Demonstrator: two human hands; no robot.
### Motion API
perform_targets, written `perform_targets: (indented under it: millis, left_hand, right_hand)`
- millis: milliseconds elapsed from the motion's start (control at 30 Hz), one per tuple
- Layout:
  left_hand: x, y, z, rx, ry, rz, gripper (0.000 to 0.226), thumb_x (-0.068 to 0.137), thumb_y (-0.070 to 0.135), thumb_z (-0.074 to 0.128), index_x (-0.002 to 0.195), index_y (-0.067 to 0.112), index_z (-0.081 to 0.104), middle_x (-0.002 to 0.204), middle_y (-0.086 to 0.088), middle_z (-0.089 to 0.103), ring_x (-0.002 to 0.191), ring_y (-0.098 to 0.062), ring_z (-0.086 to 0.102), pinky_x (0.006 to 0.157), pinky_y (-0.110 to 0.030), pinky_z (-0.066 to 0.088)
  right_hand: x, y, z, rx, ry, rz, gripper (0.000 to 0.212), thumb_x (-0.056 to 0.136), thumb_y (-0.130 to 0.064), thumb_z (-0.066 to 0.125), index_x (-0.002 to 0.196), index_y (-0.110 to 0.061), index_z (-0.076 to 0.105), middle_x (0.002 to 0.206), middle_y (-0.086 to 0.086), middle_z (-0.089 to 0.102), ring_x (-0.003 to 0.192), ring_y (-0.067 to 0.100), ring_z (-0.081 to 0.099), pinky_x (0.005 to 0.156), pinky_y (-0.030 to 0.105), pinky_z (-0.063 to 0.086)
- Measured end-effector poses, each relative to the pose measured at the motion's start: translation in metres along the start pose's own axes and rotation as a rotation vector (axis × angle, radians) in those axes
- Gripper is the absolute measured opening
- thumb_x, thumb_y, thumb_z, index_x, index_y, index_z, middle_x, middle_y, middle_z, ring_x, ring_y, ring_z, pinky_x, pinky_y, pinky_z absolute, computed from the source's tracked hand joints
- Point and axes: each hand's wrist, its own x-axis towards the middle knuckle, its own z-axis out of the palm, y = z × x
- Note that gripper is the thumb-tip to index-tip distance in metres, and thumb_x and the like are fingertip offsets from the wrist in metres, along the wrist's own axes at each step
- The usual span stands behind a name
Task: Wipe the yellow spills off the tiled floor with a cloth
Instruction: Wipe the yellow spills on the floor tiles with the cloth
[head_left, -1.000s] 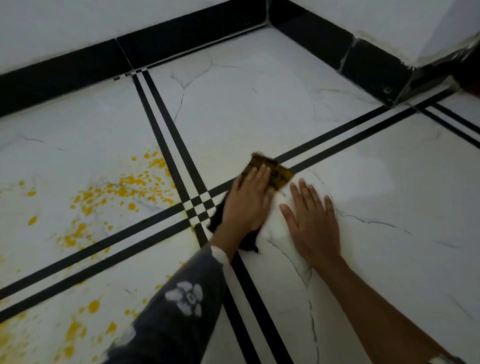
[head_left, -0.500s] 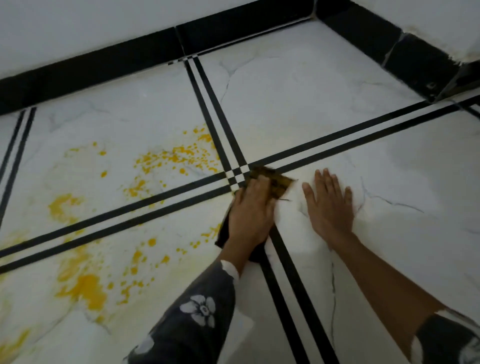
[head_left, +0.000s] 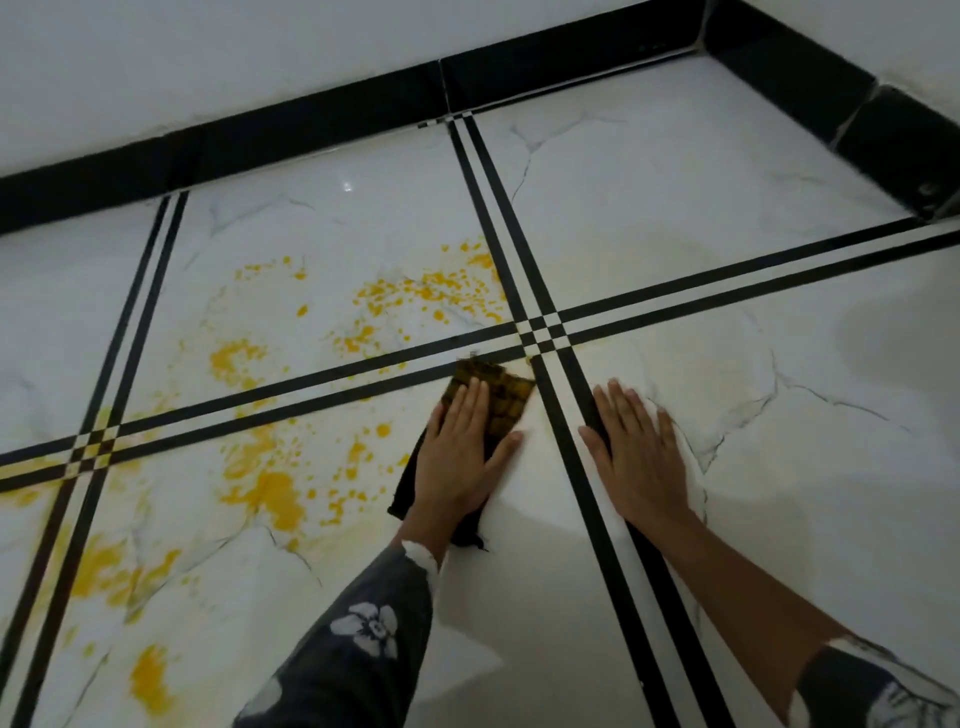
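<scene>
My left hand (head_left: 464, 451) lies flat on a dark cloth (head_left: 506, 395) whose far end is stained yellow-brown, pressing it to the white tiled floor (head_left: 649, 208) just left of the double black stripe. My right hand (head_left: 638, 451) rests flat on the floor to the right, fingers spread, holding nothing. Yellow spills (head_left: 423, 293) speckle the tile beyond the cloth. More yellow spills (head_left: 270, 491) spread left of the cloth, and a further patch (head_left: 148, 678) lies at the near left.
Black double stripes (head_left: 545, 332) cross the floor and meet just beyond the cloth. A black skirting (head_left: 332, 122) runs along the white wall at the back, and a black-edged corner (head_left: 883, 135) juts in at the right.
My left hand has slid the cloth leftward across the black stripe onto the spill-side tile. The view has shifted left, showing more yellow spills. My right hand stays planted.
</scene>
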Motion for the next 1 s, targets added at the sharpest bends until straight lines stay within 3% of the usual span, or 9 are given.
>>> perform_targets:
  millis: [233, 333, 433, 500, 600, 700, 833, 933, 1000]
  left_hand:
    - [-0.053, 0.058, 0.016, -0.164, 0.077, -0.079, 0.085, 0.078, 0.059, -0.025, 0.145, 0.018, 0.004, 0.157, 0.002, 0.011, 0.142, -0.007, -0.003, 0.114, -0.024, -0.007]
    - [-0.056, 0.091, 0.017, -0.545, 0.122, -0.178, 0.069, 0.091, 0.056, 0.009, 0.142, 0.019, 0.038, 0.148, -0.001, 0.040, 0.139, -0.013, 0.029, 0.116, -0.026, 0.016]
    - [-0.052, 0.121, 0.011, -0.964, 0.154, -0.292, 0.030, 0.100, 0.039, 0.033, 0.101, 0.025, 0.059, 0.101, 0.000, 0.066, 0.096, -0.015, 0.060, 0.088, -0.035, 0.049]
    - [-0.044, 0.142, 0.001, -1.278, 0.099, -0.378, 0.028, 0.100, 0.033, 0.035, 0.089, 0.023, 0.059, 0.086, 0.000, 0.062, 0.083, -0.015, 0.058, 0.078, -0.027, 0.048]
    - [-0.025, 0.160, -0.018, -1.810, -0.038, -0.636, 0.034, 0.099, 0.032, 0.039, 0.111, 0.012, 0.062, 0.096, -0.005, 0.068, 0.091, -0.020, 0.063, 0.083, -0.030, 0.050]
    - [-0.013, 0.149, -0.035, -2.010, -0.191, -0.632, 0.046, 0.098, 0.044, 0.034, 0.108, 0.010, 0.063, 0.093, -0.008, 0.070, 0.087, -0.022, 0.065, 0.082, -0.034, 0.049]
    - [-0.005, 0.093, -0.040, -1.756, -0.083, -0.622, 0.056, 0.098, 0.048, 0.029, 0.127, 0.006, 0.054, 0.127, -0.014, 0.058, 0.111, -0.025, 0.057, 0.096, -0.037, 0.043]
    - [-0.007, 0.050, -0.039, -1.232, 0.314, -0.541, 0.041, 0.101, 0.032, 0.035, 0.130, 0.009, 0.054, 0.136, -0.010, 0.053, 0.122, -0.023, 0.050, 0.101, -0.032, 0.038]
    - [-0.009, 0.031, -0.027, -0.765, 0.253, -0.352, 0.042, 0.102, 0.030, 0.031, 0.138, 0.014, 0.045, 0.145, -0.006, 0.043, 0.135, -0.021, 0.036, 0.110, -0.033, 0.025]
  right_hand:
    - [-0.013, 0.001, -0.006, 0.040, -0.013, 0.025, 0.087, 0.074, -0.066, -0.020, 0.146, -0.021, -0.001, 0.157, -0.002, -0.001, 0.145, 0.014, -0.003, 0.114, 0.036, -0.008]
    - [-0.018, -0.001, -0.015, 0.220, 0.027, 0.120, 0.066, 0.092, -0.056, 0.002, 0.148, -0.021, 0.006, 0.158, -0.002, 0.004, 0.145, 0.012, -0.001, 0.116, 0.035, -0.007]
    - [-0.024, 0.007, -0.029, 0.432, 0.088, 0.278, 0.051, 0.100, -0.038, 0.013, 0.148, -0.023, 0.006, 0.158, -0.004, 0.003, 0.145, 0.010, -0.003, 0.118, 0.036, -0.008]
    - [-0.027, 0.020, -0.039, 0.497, 0.128, 0.336, 0.050, 0.100, -0.035, 0.012, 0.148, -0.023, 0.007, 0.158, -0.004, 0.002, 0.145, 0.010, -0.003, 0.117, 0.035, -0.008]
    - [-0.029, 0.040, -0.056, 0.554, 0.200, 0.403, 0.049, 0.100, -0.034, 0.012, 0.148, -0.023, 0.009, 0.158, -0.004, 0.004, 0.145, 0.010, -0.001, 0.116, 0.034, -0.009]
    - [-0.026, 0.048, -0.069, 0.581, 0.230, 0.429, 0.050, 0.100, -0.036, 0.011, 0.148, -0.024, 0.008, 0.158, -0.004, 0.003, 0.145, 0.011, -0.002, 0.116, 0.034, -0.009]
    - [-0.020, 0.032, -0.069, 0.504, 0.217, 0.341, 0.053, 0.098, -0.042, 0.012, 0.148, -0.025, 0.005, 0.158, -0.006, 0.001, 0.145, 0.009, -0.004, 0.116, 0.035, -0.008]
    - [-0.013, 0.006, -0.055, 0.311, 0.214, 0.181, 0.062, 0.094, -0.055, 0.003, 0.147, -0.023, -0.002, 0.155, -0.007, -0.008, 0.142, 0.008, -0.010, 0.114, 0.033, -0.011]
    - [-0.015, -0.021, -0.038, 0.218, 0.150, 0.063, 0.068, 0.086, -0.059, -0.009, 0.143, -0.021, -0.011, 0.149, -0.007, -0.015, 0.138, 0.008, -0.016, 0.113, 0.032, -0.012]
